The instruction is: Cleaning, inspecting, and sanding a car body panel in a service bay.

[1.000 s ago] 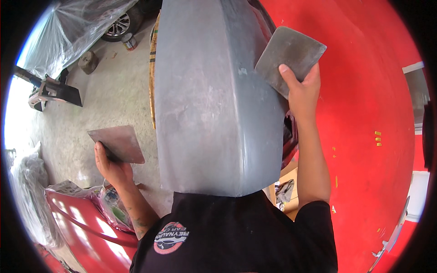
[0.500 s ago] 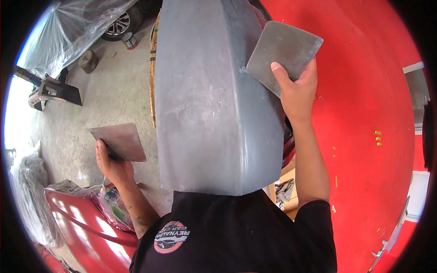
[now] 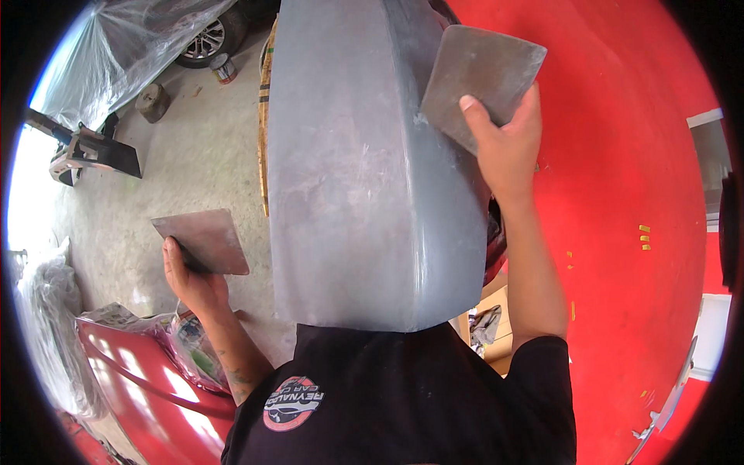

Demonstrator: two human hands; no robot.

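A grey, primer-coloured car body panel (image 3: 341, 178) with a lengthwise ridge reaches from the top of the view to my chest. My right hand (image 3: 508, 151) is closed on a flat, squarish grey putty spreader (image 3: 484, 77), thumb on its upper face. That spreader lies over the panel's right-hand slope; its far edge is raised or touching, I cannot tell which. A small pale smear (image 3: 421, 118) shows on the panel beside its left corner. Left of the panel, my left hand (image 3: 200, 283) grips a second flat spreader (image 3: 205, 240), held in the air over the floor.
A large red surface (image 3: 612, 155) with bits of yellow tape (image 3: 645, 237) fills the right side. On the concrete floor (image 3: 201, 147) stand a paint can (image 3: 223, 68) and a dark block (image 3: 153, 103). Clear plastic sheeting (image 3: 116, 46) hangs far left; a red panel (image 3: 147, 380) lies near left.
My right hand and its spreader have moved slightly away from me, and the spreader has turned a little. The left hand and its spreader hold still. The view has shifted slightly.
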